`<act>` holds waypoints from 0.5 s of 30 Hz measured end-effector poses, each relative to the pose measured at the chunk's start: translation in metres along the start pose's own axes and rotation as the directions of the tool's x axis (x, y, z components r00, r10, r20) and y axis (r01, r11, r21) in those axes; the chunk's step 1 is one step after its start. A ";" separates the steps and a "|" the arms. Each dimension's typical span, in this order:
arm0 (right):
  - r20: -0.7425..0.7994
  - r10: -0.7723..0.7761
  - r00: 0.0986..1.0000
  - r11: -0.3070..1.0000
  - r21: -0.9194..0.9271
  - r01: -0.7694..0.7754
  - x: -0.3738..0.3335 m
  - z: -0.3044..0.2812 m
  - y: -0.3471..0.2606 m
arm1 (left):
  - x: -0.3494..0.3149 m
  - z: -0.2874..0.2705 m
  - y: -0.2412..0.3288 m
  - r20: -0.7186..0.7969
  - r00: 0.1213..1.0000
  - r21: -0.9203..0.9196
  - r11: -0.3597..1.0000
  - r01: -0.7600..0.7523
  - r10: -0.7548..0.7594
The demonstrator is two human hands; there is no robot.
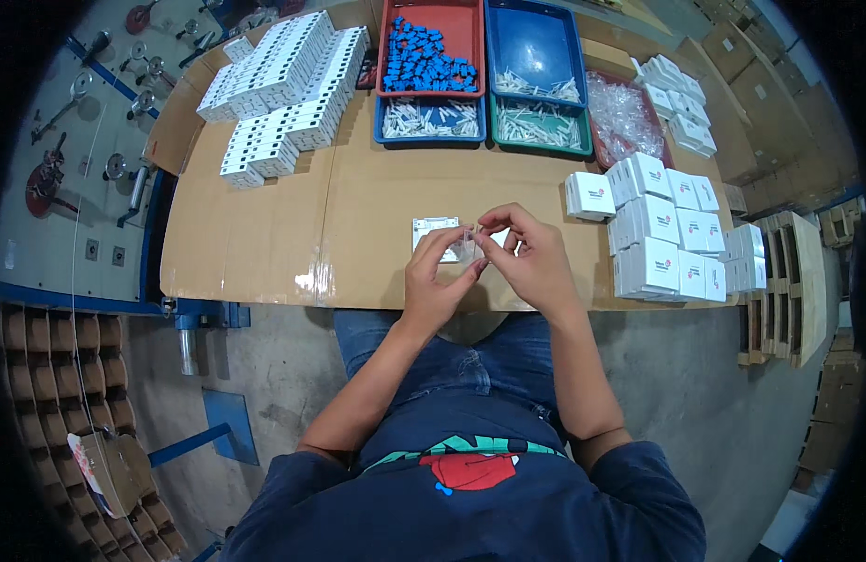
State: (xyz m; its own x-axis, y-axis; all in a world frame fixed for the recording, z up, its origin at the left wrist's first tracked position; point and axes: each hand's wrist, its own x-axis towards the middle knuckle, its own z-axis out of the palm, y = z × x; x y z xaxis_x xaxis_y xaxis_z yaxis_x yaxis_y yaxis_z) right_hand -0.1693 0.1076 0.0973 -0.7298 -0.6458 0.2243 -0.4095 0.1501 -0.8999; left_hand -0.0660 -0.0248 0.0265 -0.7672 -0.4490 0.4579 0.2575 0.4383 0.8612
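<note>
Both hands meet over the near edge of the cardboard-covered table. My left hand (438,276) is closed, thumb and fingers pinching a small clear plastic bag (466,250). My right hand (531,258) is closed too, its thumb and forefinger pinched at the bag's upper edge; anything else between those fingertips is too small to make out. Beneath and behind the hands lies a flat white square plate (433,226) with cut-outs, partly covered by my left hand. Another white piece shows behind the fingers of my right hand, mostly hidden.
Stacks of white boxes (293,84) stand far left, with white cartons (662,225) at right. At the back are a red tray (452,14) of blue parts, a blue tray (536,37) and green tray (545,148) of white pins, and clear bags (625,117).
</note>
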 end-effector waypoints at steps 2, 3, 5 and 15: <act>0.015 0.013 1.000 0.997 -0.076 -0.012 -0.007 -0.003 -0.006 | -0.005 0.001 0.004 0.000 1.000 0.010 1.000 0.000 0.000; 0.031 0.030 0.999 0.988 -0.154 -0.025 -0.011 -0.004 -0.009 | -0.008 0.001 0.006 -0.001 1.000 0.017 1.000 0.005 -0.005; 0.008 -0.064 0.998 0.978 -0.197 0.065 -0.018 -0.003 -0.004 | -0.010 0.001 0.011 0.012 1.000 -0.006 1.000 0.002 -0.002; 0.262 -0.084 0.961 0.943 -0.291 0.162 -0.038 -0.036 -0.011 | -0.019 0.008 0.015 0.254 0.926 -0.384 0.850 0.362 -0.279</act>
State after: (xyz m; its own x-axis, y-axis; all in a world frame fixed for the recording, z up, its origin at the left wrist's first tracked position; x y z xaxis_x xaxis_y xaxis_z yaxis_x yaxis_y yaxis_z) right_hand -0.1572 0.1571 0.1118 -0.5237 -0.8298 0.1930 -0.6632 0.2550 -0.7036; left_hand -0.0523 -0.0037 0.0291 -0.9317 -0.3401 0.1276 0.1670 -0.0892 0.9819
